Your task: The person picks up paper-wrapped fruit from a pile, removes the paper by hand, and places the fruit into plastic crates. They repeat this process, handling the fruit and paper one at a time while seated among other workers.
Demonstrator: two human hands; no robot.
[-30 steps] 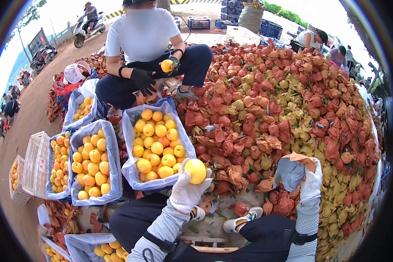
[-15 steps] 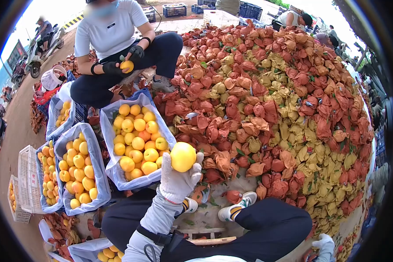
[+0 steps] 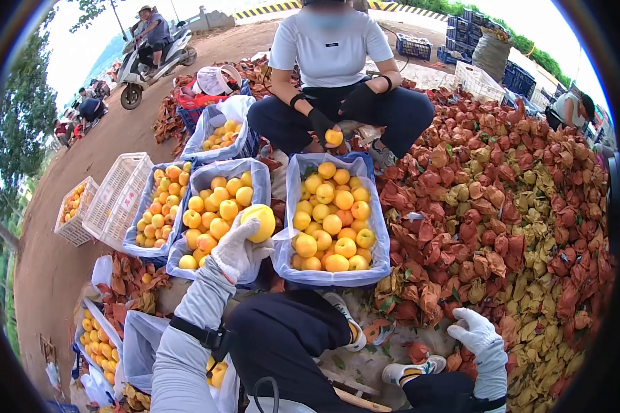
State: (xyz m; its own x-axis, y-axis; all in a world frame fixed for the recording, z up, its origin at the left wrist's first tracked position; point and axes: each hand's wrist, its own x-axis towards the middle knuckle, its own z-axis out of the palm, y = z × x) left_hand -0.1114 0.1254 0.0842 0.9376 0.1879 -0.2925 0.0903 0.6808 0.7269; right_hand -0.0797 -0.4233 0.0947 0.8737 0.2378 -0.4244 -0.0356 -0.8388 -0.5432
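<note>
A large yellow peach (image 3: pixel 262 223) is in my white-gloved left hand (image 3: pixel 235 252), fingers closed around its lower left side. This hand is raised above the front of a crate (image 3: pixel 253 172) lined with pale plastic and filled with yellow peaches. Just right of it stands another lined crate (image 3: pixel 384 237), also full of peaches. My right hand (image 3: pixel 474 332), gloved too, hovers by the lower edge of a big pile of paper-bagged fruit (image 3: pixel 482 251). Its fingers are apart and nothing shows in them.
Across from me a person (image 3: pixel 327 51) in black gloves sits holding a peach (image 3: pixel 333 138). White crates (image 3: pixel 117 196) and more lined crates stand at left. Torn paper bags (image 3: pixel 127 282) lie on the ground. Behind, someone rides a scooter (image 3: pixel 151 65).
The view has swung left. My left hand has carried the peach from beside the front crate to over the crate on its left. My right hand has come up into fuller view beside the pile.
</note>
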